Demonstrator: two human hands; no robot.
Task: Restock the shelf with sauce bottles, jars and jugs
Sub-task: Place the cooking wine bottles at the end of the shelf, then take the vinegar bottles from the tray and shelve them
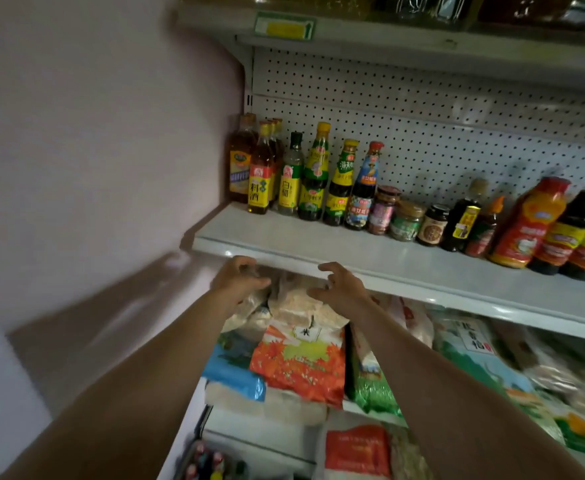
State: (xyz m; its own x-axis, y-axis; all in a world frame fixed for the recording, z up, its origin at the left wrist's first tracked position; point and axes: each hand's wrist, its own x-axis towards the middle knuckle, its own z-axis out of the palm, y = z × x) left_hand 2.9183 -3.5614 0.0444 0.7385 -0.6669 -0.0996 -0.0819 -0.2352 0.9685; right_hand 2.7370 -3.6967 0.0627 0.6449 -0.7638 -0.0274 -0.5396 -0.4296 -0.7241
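I see both hands just below the shelf [284, 249] lip — left hand [237, 280] and right hand [341, 287] loosely curled, holding nothing; sauce bottles [319, 174] stand on it, rice bags [299, 367] beneath.

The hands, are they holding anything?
No. The left hand and right hand hover with loosely curled fingers just below the shelf, gripping nothing.

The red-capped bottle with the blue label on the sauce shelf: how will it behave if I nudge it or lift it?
The red-capped bottle is tall and narrow, so a push near the cap would probably tip it. It looks full of dark sauce, so likely heavy. The jar and the yellow-capped bottle stand close on either side, so it could knock them.
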